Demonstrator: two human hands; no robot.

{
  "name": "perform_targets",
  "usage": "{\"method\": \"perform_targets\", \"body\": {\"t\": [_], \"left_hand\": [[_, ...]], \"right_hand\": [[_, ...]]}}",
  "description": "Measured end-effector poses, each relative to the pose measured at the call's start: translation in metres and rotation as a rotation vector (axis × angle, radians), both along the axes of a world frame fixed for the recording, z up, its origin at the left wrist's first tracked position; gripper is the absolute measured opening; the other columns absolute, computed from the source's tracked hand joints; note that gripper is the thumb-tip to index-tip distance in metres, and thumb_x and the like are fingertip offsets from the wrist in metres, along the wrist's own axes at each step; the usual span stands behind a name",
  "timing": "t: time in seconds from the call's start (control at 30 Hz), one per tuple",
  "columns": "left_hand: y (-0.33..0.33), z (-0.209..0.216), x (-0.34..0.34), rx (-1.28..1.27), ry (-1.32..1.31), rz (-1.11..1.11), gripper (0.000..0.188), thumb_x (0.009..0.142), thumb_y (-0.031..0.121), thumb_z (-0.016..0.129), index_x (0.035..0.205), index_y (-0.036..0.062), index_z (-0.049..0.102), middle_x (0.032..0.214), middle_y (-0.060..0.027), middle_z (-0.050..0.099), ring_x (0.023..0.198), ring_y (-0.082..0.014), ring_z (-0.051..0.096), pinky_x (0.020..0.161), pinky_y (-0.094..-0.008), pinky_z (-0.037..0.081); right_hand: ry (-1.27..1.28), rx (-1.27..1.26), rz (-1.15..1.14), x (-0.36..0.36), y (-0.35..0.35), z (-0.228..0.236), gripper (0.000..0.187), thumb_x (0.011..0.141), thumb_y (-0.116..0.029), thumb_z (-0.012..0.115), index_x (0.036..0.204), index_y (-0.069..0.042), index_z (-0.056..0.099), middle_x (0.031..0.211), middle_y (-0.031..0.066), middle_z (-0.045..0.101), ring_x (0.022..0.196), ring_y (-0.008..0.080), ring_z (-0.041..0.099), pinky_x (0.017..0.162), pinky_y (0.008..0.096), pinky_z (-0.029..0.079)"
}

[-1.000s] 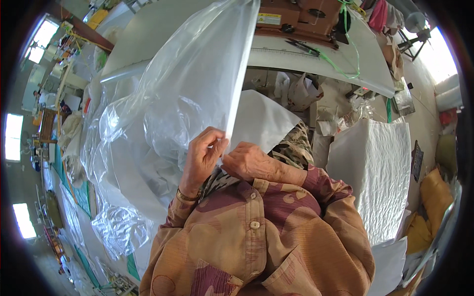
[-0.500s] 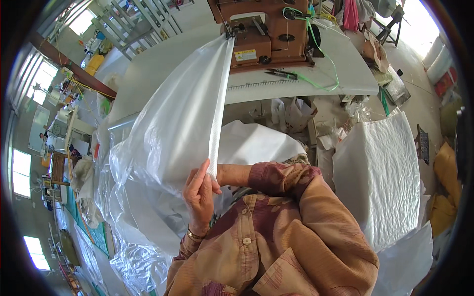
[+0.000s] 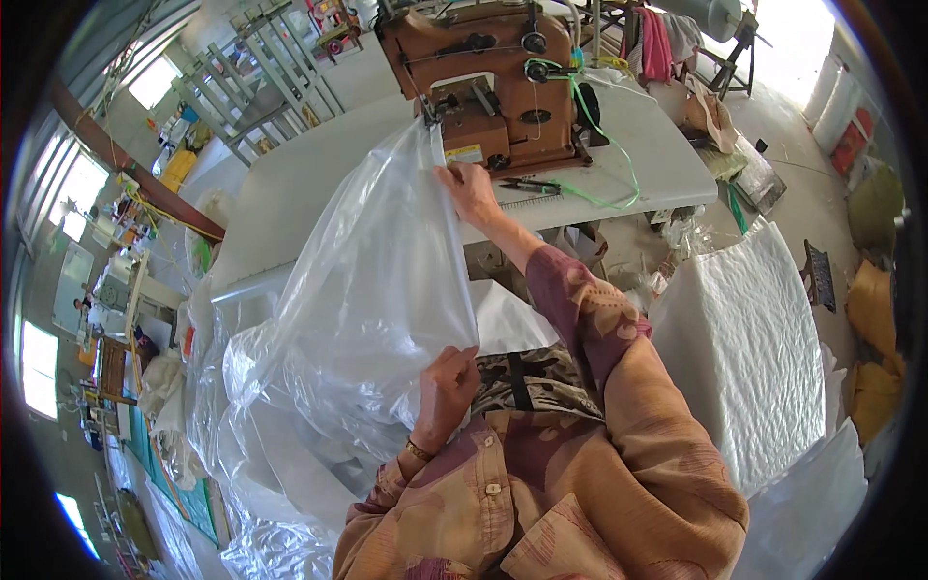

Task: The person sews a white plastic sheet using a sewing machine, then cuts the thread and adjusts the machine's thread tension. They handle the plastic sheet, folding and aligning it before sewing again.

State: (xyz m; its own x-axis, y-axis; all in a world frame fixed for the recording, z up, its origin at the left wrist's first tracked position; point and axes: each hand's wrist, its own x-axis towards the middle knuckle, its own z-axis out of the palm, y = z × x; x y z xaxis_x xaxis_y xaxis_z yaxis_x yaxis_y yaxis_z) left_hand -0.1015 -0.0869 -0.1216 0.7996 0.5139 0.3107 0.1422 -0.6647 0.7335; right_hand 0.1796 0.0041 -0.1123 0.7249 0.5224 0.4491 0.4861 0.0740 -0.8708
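A brown sewing machine (image 3: pixel 536 82) stands on a pale table. A large sheet of translucent plastic (image 3: pixel 367 261) hangs from its needle area down to my lap and spreads to the left. My right hand (image 3: pixel 471 191) is closed on the sheet's right edge, just in front of the machine. Lower down, by my waist, my left hand (image 3: pixel 449 387) has its fingers curled round the same edge, which runs fairly taut between the two hands. The fingertips of both hands are partly hidden. Green thread (image 3: pixel 628 159) trails from the machine's right side across the table.
Dark thread snips (image 3: pixel 532 186) lie on the table (image 3: pixel 300 184) near the machine's base. A stack of white sheets (image 3: pixel 739 348) stands to my right. Crumpled clear plastic (image 3: pixel 280 541) lies at lower left. A metal rack (image 3: pixel 261 92) is beyond the table at far left.
My right hand has moved from beside my left hand, up along the edge to the machine. My left hand has shifted slightly right and its raised fingers have curled in. The view has tilted up.
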Motion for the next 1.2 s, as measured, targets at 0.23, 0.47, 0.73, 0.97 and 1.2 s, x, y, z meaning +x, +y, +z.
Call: {"method": "perform_targets", "body": {"t": [0.23,0.47,0.73,0.97,1.2], "left_hand": [[0.021,-0.029,0.018,0.058,0.031,0.025,0.021,0.080,-0.003,0.063,0.099,-0.0012,0.070,0.073,-0.0144,0.057,0.062,-0.0298,0.060,0.058,-0.0371,0.048],[0.063,-0.024,0.061,0.139,-0.049,0.034,0.021,0.078,-0.005,0.062,0.097,-0.0006,0.067,0.076,-0.0161,0.058,0.065,-0.0312,0.061,0.059,-0.0368,0.048],[0.106,0.013,0.123,0.194,-0.062,0.055,0.021,0.075,-0.007,0.061,0.095,-0.0024,0.066,0.076,-0.0157,0.059,0.064,-0.0310,0.061,0.058,-0.0374,0.049],[0.142,0.037,0.161,0.299,-0.130,0.131,0.017,0.075,-0.006,0.060,0.092,-0.0025,0.064,0.076,-0.0157,0.060,0.063,-0.0321,0.060,0.058,-0.0395,0.048],[0.176,0.043,0.204,0.350,-0.202,0.198,0.017,0.078,-0.001,0.061,0.094,-0.0019,0.067,0.087,-0.0173,0.067,0.073,-0.0334,0.065,0.065,-0.0399,0.052]], "right_hand": [[-0.050,0.065,0.068,0.010,0.008,-0.016,0.038,0.096,-0.026,0.059,0.079,0.008,0.057,0.064,0.0255,0.048,0.057,0.0318,0.040,0.059,0.0413,0.043],[-0.057,-0.001,0.088,0.007,0.000,-0.008,0.039,0.096,-0.026,0.058,0.075,0.006,0.055,0.068,0.0285,0.052,0.064,0.0468,0.046,0.059,0.0458,0.042],[-0.076,0.094,0.079,0.011,-0.001,-0.006,0.034,0.093,-0.020,0.060,0.073,0.006,0.053,0.067,0.0280,0.049,0.062,0.0465,0.044,0.055,0.0441,0.040],[0.142,0.049,0.228,0.008,-0.006,0.006,0.037,0.097,-0.025,0.056,0.075,0.005,0.055,0.062,0.0233,0.054,0.058,0.0414,0.053,0.057,0.0434,0.043],[0.139,0.070,0.202,0.007,-0.008,0.006,0.038,0.100,-0.029,0.054,0.085,0.006,0.060,0.070,0.0202,0.061,0.061,0.0298,0.056,0.062,0.0400,0.045]]}}
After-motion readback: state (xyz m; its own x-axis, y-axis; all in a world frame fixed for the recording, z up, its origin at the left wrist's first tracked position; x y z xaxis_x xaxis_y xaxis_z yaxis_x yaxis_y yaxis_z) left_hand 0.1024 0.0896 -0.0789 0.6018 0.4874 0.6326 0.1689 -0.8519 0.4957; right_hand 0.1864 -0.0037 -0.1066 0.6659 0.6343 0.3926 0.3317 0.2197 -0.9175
